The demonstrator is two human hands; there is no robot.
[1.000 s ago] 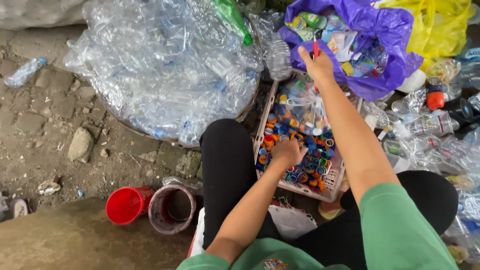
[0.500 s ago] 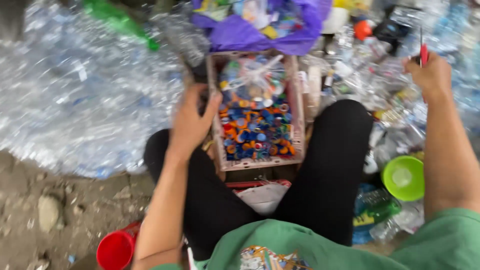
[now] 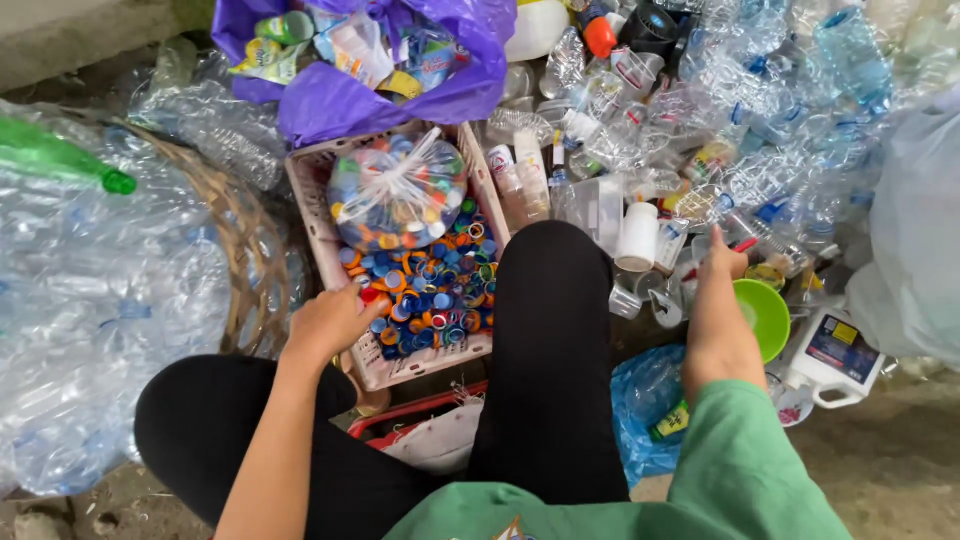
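1. Your left hand (image 3: pixel 330 322) rests on the near left rim of the pale plastic crate (image 3: pixel 310 215), fingers curled over the edge and gripping it.
2. That crate sits between your knees and is full of loose bottle caps (image 3: pixel 432 292), mostly blue, orange and red. A tied clear bag of caps (image 3: pixel 398 192) lies on top at its far end.
3. Your right hand (image 3: pixel 722 262) is stretched out to the right, closed around a small red-handled tool (image 3: pixel 745 244); only its tip shows, so you cannot tell what kind it is.
4. Just beside that hand sits a green bowl (image 3: pixel 768 318), and a white cylindrical container (image 3: pixel 637 237) stands to its left.
5. A purple bag (image 3: pixel 340 100) of mixed packaging lies beyond the crate, touching its far edge.
6. On your left, a woven basket (image 3: pixel 250 250) holds crushed clear bottles, with a green bottle (image 3: pixel 60 160) lying on the heap.
7. A pile of clear bottles (image 3: pixel 760 110) fills the ground to your far right, and a white jug (image 3: pixel 835 355) lies near the bowl.
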